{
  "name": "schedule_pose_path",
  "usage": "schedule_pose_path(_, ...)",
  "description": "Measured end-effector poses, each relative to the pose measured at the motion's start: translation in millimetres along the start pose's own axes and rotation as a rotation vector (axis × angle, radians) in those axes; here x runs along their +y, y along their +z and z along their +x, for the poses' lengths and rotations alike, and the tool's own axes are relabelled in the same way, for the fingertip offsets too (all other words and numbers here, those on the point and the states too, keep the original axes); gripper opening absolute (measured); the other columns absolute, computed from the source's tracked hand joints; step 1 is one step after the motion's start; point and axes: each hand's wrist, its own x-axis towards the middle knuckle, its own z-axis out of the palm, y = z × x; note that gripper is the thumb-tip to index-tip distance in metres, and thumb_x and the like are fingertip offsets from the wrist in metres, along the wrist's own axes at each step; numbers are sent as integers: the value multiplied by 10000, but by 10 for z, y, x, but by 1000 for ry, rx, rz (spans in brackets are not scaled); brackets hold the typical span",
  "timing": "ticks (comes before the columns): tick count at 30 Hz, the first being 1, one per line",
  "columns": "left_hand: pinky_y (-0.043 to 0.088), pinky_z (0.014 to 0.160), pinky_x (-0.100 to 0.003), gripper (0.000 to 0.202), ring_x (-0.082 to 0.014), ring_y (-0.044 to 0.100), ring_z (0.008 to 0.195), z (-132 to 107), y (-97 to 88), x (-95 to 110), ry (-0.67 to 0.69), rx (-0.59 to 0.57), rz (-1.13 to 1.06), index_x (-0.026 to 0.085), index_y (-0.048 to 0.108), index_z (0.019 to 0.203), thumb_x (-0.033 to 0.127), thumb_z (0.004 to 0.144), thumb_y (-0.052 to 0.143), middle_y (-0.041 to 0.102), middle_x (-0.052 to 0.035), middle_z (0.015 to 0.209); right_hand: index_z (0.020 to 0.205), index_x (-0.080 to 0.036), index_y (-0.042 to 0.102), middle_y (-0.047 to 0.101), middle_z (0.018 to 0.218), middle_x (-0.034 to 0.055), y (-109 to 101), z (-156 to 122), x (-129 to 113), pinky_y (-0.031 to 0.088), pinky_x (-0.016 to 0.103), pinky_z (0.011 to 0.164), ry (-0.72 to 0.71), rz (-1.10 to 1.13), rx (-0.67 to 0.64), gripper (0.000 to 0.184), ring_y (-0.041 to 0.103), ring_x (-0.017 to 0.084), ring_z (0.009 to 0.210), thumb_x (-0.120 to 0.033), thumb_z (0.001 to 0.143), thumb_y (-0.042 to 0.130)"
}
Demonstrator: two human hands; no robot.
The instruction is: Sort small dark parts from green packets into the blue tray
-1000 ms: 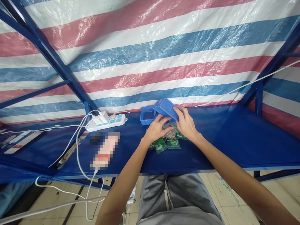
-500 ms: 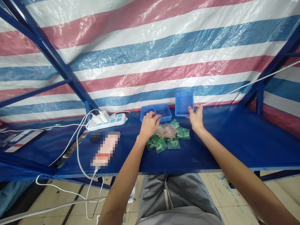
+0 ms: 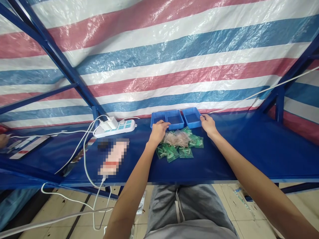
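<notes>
Two blue plastic trays (image 3: 173,118), side by side and touching, stand at the back of the blue table. My left hand (image 3: 159,131) is closed at their near edge, fingers curled over the front wall. Just right of them a separate blue tray (image 3: 191,117) rests on the table, slightly angled. My right hand (image 3: 208,125) grips its right wall between thumb and fingers. In front of the trays lies a pile of small clear bags, with pinkish-brown ones (image 3: 176,138) on top and green ones (image 3: 168,152) around them. The trays' insides show nothing in them.
A white power strip (image 3: 116,128) with chargers stands left of the trays. White cables (image 3: 84,159) hang over the front edge. A blurred-out phone-shaped object (image 3: 114,156) lies nearby. A striped tarp (image 3: 174,73) hangs behind the table. At far left is another person's hand (image 3: 3,140).
My right hand has lowered the single tray from a raised, tilted position onto the table beside the other trays. My left hand stays at the pair's front edge. Another person's hand has appeared at far left.
</notes>
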Motion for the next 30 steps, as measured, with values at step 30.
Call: schedule_pose_path(30,510,883,-308,273,-189,658,973,-2,-8,-38,38,27,-94,238,756,1142,210,985,534,682,-51,984,1151,-139,703,594,1280,179,99,-321,-82,442,496,1089,-338,-189,-14,360,582,323,1198,-290,917,476)
